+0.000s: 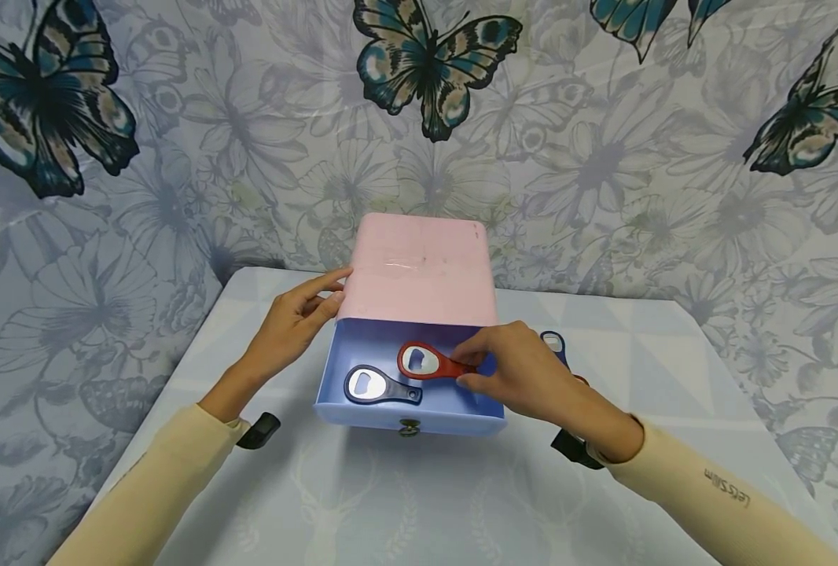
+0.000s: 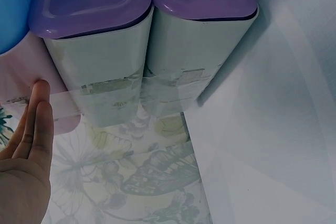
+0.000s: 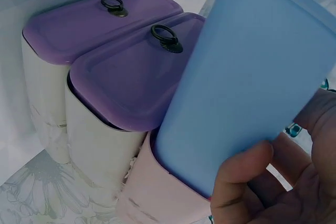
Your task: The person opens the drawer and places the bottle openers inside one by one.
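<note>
A pink box [image 1: 422, 267] stands on the table with its light blue drawer [image 1: 412, 424] pulled out toward me. My left hand [image 1: 288, 334] touches the box's left side, fingers extended; the left wrist view shows that hand [image 2: 26, 166] against the pink casing. Over the right part of the drawer, my right hand [image 1: 521, 369] pinches the handle end of a red bottle opener [image 1: 419, 360]. A dark blue bottle opener [image 1: 384, 387] lies in the drawer. In the right wrist view, the drawer wall hides the openers from sight.
On the table right of the box, partly behind my right hand, lies another dark blue bottle opener [image 1: 553, 343]. Both wrist views show white casings with purple drawers [image 3: 105, 22] beside the pink one. A patterned wall cloth [image 1: 249, 157] hangs behind the table.
</note>
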Demonstrator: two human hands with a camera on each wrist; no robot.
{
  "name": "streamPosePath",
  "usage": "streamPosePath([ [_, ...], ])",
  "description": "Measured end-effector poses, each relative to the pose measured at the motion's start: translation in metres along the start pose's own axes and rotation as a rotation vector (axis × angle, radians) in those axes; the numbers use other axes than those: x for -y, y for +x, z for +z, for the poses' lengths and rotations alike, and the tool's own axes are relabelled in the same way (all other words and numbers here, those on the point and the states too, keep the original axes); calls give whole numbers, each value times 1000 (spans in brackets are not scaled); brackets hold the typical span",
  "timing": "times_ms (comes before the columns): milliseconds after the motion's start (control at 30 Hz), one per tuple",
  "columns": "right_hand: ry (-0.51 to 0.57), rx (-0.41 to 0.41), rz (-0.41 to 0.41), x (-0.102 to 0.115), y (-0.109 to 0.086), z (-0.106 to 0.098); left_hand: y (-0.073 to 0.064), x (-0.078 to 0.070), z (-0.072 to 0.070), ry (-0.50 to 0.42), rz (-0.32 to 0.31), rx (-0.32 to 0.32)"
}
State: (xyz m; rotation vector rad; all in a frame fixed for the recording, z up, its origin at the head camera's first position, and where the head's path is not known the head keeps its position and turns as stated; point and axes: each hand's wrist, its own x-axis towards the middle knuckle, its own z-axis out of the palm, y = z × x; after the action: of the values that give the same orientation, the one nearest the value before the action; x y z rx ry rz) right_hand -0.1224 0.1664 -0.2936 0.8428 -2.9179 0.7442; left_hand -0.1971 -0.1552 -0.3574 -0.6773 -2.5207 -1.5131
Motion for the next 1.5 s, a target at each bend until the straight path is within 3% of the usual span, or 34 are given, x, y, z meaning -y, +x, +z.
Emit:
streamPosePath([
  [333,-1,-47,33,0,0,5,0,-1,0,7,2,0],
  [533,34,-109,9,2,-6,-1,0,-1,1,11,6,-2],
  [700,80,-178,-33,7,-17,-8,0,1,1,15,5,-6],
  [967,205,-286,-186,25,-42,-9,1,0,0,9,12,-4],
  [1267,339,-214,-362,45,-65,12,1,1,1,-1,9,-2],
  [1500,400,-95,-340,44,-72,42,1,2,1,-2,15,-5],
])
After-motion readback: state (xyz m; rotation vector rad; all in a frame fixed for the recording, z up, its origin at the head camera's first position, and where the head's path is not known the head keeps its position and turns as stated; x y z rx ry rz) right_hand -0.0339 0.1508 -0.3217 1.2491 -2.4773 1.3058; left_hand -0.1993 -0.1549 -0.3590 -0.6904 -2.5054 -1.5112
